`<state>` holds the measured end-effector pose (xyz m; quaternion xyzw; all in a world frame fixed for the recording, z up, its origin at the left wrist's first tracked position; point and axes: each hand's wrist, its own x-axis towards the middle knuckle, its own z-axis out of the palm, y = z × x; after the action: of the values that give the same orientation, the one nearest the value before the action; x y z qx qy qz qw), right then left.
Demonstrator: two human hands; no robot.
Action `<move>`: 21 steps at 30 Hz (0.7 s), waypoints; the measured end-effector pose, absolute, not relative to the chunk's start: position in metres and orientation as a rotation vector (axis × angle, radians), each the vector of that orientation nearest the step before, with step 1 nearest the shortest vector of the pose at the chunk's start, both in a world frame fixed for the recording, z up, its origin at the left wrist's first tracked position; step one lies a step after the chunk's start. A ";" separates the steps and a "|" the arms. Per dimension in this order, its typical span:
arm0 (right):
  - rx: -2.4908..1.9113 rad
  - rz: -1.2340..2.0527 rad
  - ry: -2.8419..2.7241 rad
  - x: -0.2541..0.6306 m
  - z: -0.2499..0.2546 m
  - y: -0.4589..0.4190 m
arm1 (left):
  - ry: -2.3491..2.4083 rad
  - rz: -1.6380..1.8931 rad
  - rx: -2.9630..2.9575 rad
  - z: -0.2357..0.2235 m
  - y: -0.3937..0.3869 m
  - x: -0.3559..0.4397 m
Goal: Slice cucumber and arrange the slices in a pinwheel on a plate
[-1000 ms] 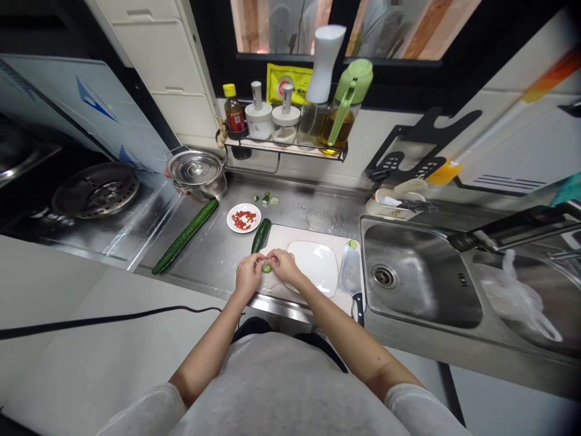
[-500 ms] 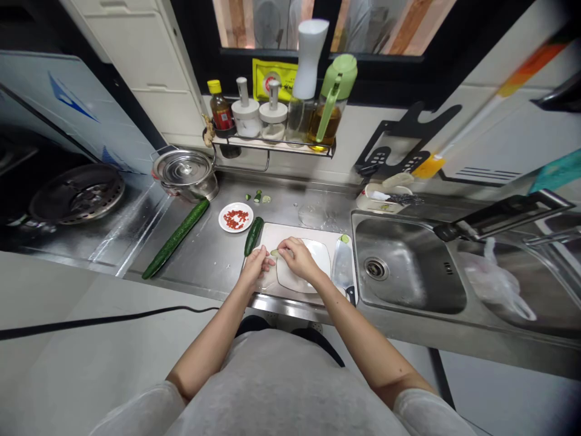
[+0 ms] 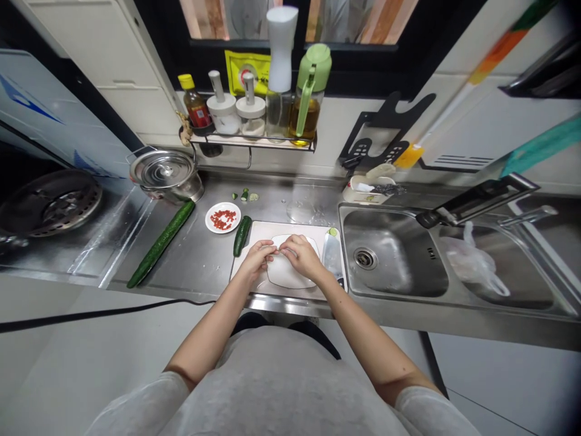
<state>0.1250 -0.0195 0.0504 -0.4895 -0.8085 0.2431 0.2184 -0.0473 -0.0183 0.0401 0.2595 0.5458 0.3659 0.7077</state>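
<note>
Over a white squarish plate point(image 3: 287, 277), my left hand point(image 3: 258, 259) and my right hand point(image 3: 303, 258) meet at their fingertips. Both pinch a small, thin cucumber slice, mostly hidden by the fingers. The plate rests on a pale cutting board point(image 3: 259, 230). Left of my left hand, a short cut length of cucumber point(image 3: 242, 236) lies against the board's edge. A kitchen knife point(image 3: 333, 257) lies flat along the board's right side, with a cucumber end point(image 3: 333, 232) by its tip.
A small plate point(image 3: 209, 224) of red bits and a long cucumber point(image 3: 161, 243) are on the left. Cucumber scraps point(image 3: 245, 195) lie behind. A lidded steel pot point(image 3: 167, 175) stands back left, the sink point(image 3: 394, 254) right. A seasoning rack point(image 3: 254, 143) hangs above the counter.
My left hand has moved in toward my right, and its fingers have closed at the cucumber slice. The whole view has shifted, so the counter things appear further left.
</note>
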 end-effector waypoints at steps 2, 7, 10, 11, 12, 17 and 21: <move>-1.352 0.667 -2.237 0.128 0.049 -0.020 | 1.208 0.815 0.555 0.040 -0.017 -0.044; -1.375 0.691 -2.132 0.133 0.042 -0.020 | 1.206 0.881 0.577 0.039 -0.015 -0.035; -1.369 0.749 -1.994 0.135 0.034 -0.020 | 1.146 0.904 0.619 0.039 -0.014 -0.031; -1.368 0.775 -1.947 0.135 0.031 -0.020 | 1.131 0.907 0.633 0.039 -0.013 -0.029; -1.371 0.805 -1.906 0.136 0.028 -0.020 | 1.122 0.911 0.646 0.039 -0.013 -0.028; -1.433 0.953 -1.800 0.143 0.015 -0.017 | 1.167 0.916 0.710 0.027 -0.010 -0.020; -1.531 1.037 -1.796 0.152 0.004 -0.012 | 1.208 0.932 0.792 0.008 -0.003 -0.010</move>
<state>0.1516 -0.0119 0.0041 -0.5705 -0.6693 0.3863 0.2781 -0.0102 -0.0031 0.0083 0.3489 0.5321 0.4109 0.6529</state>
